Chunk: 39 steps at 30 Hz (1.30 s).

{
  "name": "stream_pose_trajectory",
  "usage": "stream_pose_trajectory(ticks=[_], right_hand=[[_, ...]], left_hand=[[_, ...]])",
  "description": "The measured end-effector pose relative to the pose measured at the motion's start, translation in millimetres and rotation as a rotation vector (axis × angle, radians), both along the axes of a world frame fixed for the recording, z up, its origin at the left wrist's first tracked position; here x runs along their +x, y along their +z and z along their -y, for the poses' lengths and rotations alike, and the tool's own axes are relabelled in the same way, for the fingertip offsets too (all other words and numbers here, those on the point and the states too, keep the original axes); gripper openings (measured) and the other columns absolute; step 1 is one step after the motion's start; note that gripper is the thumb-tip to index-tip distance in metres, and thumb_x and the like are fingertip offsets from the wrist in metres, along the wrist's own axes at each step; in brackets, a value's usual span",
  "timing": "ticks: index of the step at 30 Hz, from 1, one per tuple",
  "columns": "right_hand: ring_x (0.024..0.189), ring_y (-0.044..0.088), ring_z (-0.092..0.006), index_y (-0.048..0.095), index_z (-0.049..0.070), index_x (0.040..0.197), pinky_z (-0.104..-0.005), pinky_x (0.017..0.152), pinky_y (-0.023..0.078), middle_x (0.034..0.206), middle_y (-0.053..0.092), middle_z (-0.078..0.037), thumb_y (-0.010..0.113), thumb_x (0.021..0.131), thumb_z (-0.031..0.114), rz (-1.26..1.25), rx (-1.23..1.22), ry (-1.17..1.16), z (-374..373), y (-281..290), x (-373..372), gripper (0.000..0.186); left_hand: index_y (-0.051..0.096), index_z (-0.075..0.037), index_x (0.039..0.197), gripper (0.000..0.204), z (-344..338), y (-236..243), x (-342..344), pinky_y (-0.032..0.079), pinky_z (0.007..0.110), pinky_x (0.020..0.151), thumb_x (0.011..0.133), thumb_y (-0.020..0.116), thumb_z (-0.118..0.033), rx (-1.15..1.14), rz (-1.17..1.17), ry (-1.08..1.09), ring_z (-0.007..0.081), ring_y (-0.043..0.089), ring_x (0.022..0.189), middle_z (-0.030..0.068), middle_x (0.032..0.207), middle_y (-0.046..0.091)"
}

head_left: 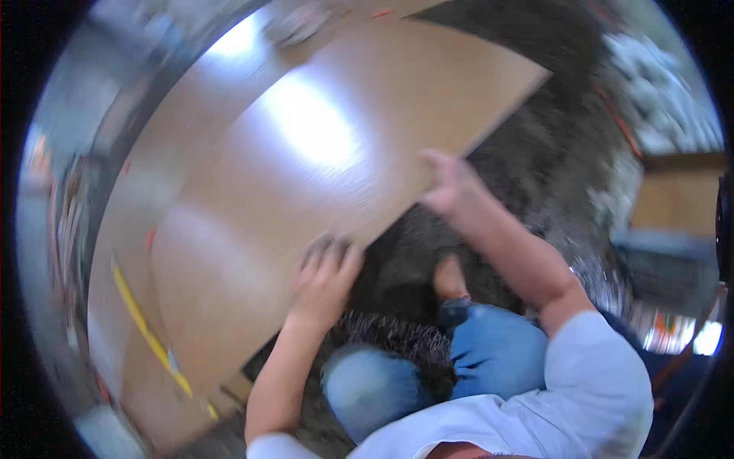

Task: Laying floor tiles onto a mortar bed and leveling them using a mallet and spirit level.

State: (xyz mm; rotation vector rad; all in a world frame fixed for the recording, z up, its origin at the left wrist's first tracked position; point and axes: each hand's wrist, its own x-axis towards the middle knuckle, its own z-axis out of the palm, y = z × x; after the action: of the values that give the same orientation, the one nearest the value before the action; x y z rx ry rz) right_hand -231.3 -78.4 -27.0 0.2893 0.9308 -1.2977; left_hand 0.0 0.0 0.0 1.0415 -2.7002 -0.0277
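Observation:
A large, glossy tan board [359, 84] lies in front of me, on top of another tan board [195, 107] that shows along its far left side. My left hand [327, 275] rests on the top board near its close edge, fingers lying over the surface. Farther up the same edge is my right hand [453, 183], a finger and the thumb apart at the board's rim; motion smears it and hides the other fingers. A long, thin yellow strip [145, 329] lies at the left of the boards.
My bent knees [497, 348] and bare foot [449, 279] are close to the board's near edge, above dark, rough ground [527, 161]. White bundles [661, 92] are heaped at the far right. A brown box [680, 199] stands below them. Long, thin pieces [69, 222] lean at the far left.

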Motion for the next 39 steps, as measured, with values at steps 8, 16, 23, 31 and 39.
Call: stream_pose_trajectory(ticks=[8, 16, 23, 31, 39], right_hand=[[0.116, 0.057, -0.0277, 0.055, 0.006, 0.124, -0.0473, 0.103, 0.043, 0.124, 0.061, -0.01, 0.056, 0.095, 0.02, -0.206, 0.152, 0.233, -33.6, -118.8, -70.8, 0.032], [0.115, 0.057, -0.0286, 0.057, 0.008, 0.122, -0.0508, 0.101, 0.044, 0.123, 0.061, -0.008, 0.059, 0.094, 0.022, -0.231, 0.2, 0.203, -33.4, -133.9, -62.4, 0.031], [0.115, 0.057, -0.0294, 0.057, 0.007, 0.122, -0.0508, 0.098, 0.046, 0.125, 0.061, -0.009, 0.057, 0.094, 0.027, -0.128, 0.128, 0.228, -40.8, -131.1, -87.6, 0.035], [0.116, 0.056, -0.0302, 0.054, 0.007, 0.127, -0.0484, 0.1, 0.044, 0.127, 0.059, -0.01, 0.049, 0.097, 0.033, -0.278, -0.055, 0.089, 0.7, -147.5, -170.0, 0.041], [0.122, 0.052, -0.032, 0.049, 0.005, 0.134, -0.0495, 0.103, 0.042, 0.135, 0.053, -0.013, 0.049, 0.098, 0.033, -0.528, -0.055, 0.125, 22.9, -181.2, -208.8, 0.045]], left_hand=[[0.049, -0.005, 0.125, 0.043, -171.3, -100.9, 59.1, 0.034, 0.046, 0.108, 0.086, 0.065, -0.012, -0.262, -0.462, 1.177, 0.0328, 0.042, 0.13, 0.0195, 0.135, 0.047], [0.042, -0.005, 0.135, 0.056, -206.0, -141.9, 140.3, 0.037, 0.051, 0.106, 0.097, 0.05, -0.045, 0.28, -2.606, 1.492, 0.0316, 0.046, 0.125, 0.0144, 0.135, 0.049], [0.049, -0.01, 0.132, 0.044, -181.1, -144.0, 135.1, 0.038, 0.055, 0.104, 0.1, 0.044, -0.039, 0.268, -2.666, 1.573, 0.034, 0.049, 0.124, 0.0106, 0.133, 0.054], [0.052, -0.012, 0.13, 0.042, -190.6, -144.4, 113.9, 0.039, 0.056, 0.103, 0.1, 0.045, -0.04, 0.264, -2.73, 1.569, 0.0328, 0.052, 0.121, 0.0086, 0.132, 0.056], [0.049, -0.01, 0.131, 0.044, -198.0, -158.2, 110.0, 0.039, 0.053, 0.104, 0.099, 0.046, -0.039, 0.272, -2.654, 1.645, 0.032, 0.051, 0.122, 0.0101, 0.132, 0.054]])
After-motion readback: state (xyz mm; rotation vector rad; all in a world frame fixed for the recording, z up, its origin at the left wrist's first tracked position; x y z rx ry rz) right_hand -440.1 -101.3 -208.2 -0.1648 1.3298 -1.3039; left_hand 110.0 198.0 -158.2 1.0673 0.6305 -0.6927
